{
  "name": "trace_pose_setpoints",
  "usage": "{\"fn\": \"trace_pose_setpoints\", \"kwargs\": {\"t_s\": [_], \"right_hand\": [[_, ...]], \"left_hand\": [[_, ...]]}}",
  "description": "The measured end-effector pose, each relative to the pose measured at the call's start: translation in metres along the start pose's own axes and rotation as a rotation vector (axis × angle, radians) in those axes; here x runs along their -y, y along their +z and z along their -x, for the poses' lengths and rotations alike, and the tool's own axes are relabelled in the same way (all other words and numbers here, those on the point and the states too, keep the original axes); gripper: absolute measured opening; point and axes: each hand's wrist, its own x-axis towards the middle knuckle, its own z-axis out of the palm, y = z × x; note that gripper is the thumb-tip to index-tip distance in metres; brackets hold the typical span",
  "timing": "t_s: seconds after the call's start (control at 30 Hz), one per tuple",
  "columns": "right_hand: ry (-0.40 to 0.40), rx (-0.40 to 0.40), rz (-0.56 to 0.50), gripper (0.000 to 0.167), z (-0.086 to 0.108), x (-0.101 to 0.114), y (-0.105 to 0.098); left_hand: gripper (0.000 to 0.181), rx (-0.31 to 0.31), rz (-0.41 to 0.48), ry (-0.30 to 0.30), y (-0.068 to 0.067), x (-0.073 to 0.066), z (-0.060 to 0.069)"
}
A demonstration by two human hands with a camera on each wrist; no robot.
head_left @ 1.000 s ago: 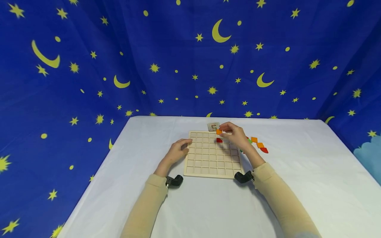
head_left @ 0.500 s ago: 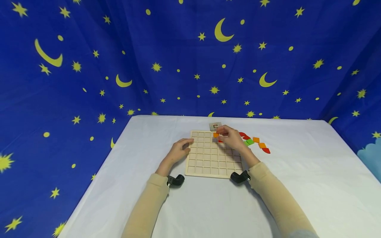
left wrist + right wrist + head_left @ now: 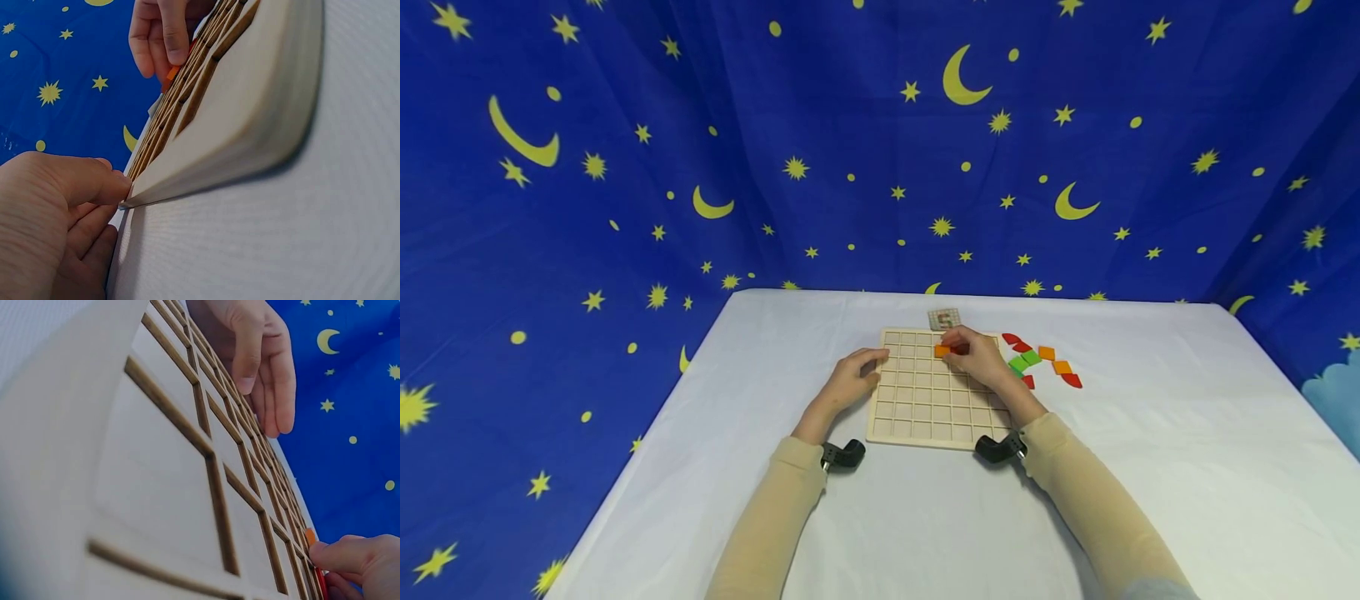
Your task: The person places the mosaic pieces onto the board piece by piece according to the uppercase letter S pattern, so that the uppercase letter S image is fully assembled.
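A light wooden grid board (image 3: pixel 917 410) lies on the white table. My right hand (image 3: pixel 985 362) is over its upper part, pinching an orange square tile (image 3: pixel 942 352) between thumb and fingers, low over or against a grid cell. A red tile (image 3: pixel 958 349) beside it is partly hidden by the hand. My left hand (image 3: pixel 847 382) rests at the board's left rim with loosely extended fingers. In the left wrist view the left thumb (image 3: pixel 103 184) touches the board's edge. From the right wrist view, the orange tile (image 3: pixel 310 536) shows at the right fingertips.
Right of the board lie loose tiles: green ones (image 3: pixel 1032 357), orange ones (image 3: pixel 1047 353) and red ones (image 3: pixel 1072 381). A small gridded pattern card (image 3: pixel 943 319) is behind the board. A blue curtain (image 3: pixel 865 142) with stars and moons rises behind the table.
My right hand has moved nearer and slightly left, lowering the orange tile from above the board's far edge into its upper rows. The left hand stays at the rim.
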Motion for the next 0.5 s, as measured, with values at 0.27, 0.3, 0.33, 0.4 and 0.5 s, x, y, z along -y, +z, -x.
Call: {"fn": "trace_pose_setpoints", "kwargs": {"t_s": [0.27,0.3,0.33,0.4,0.5], "right_hand": [[-0.015,-0.011,0.020,0.028,-0.0011,-0.0019,0.0040],[-0.016,-0.012,0.026,0.028,-0.0010,-0.0019,0.0043],[-0.016,-0.012,0.030,0.028,-0.0009,-0.0021,0.0047],[-0.020,-0.014,0.037,0.028,-0.0007,-0.0019,0.0050],[-0.017,-0.013,0.054,0.029,-0.0010,-0.0017,0.0047]], "left_hand": [[0.044,-0.001,0.004,0.005,-0.0008,-0.0008,0.0001],[0.044,0.000,0.004,0.005,-0.0007,-0.0006,0.0000],[0.044,0.000,0.006,0.007,-0.0005,-0.0003,-0.0001],[0.044,0.001,0.004,0.010,-0.0001,0.0006,-0.0004],[0.044,0.002,0.001,0.010,0.0000,0.0011,-0.0009]]}}
